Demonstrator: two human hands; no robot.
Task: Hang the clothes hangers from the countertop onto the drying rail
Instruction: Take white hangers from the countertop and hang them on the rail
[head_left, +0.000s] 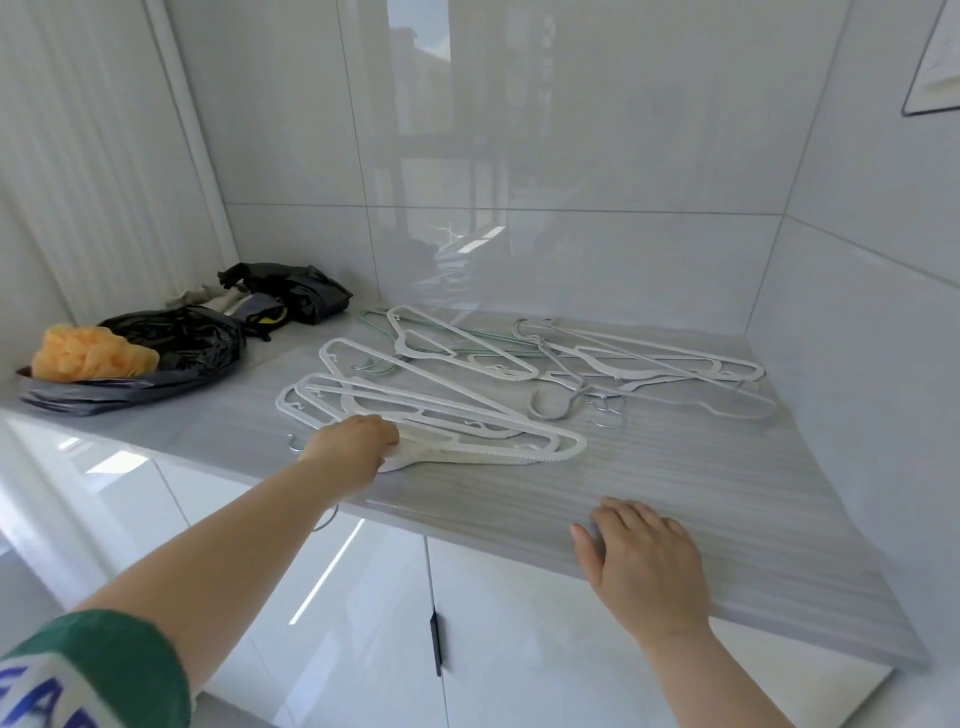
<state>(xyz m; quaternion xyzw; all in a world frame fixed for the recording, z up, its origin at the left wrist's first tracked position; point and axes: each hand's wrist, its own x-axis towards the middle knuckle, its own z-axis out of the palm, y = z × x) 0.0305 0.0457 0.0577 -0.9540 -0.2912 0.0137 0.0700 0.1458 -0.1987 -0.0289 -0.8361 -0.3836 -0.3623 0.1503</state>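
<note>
On countertop (675, 483), left hand (358, 447) pinches stacked white hangers (441, 415) for lifting; right hand (644, 566) lies spread, bracing.

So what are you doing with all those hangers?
A person is gathering clothes hangers off the countertop. The left hand is closed around the nearest stack of white hangers, which lies on the counter. The right hand rests flat near the front edge, holding nothing. More hangers lie scattered further back. No drying rail is in view.
</note>
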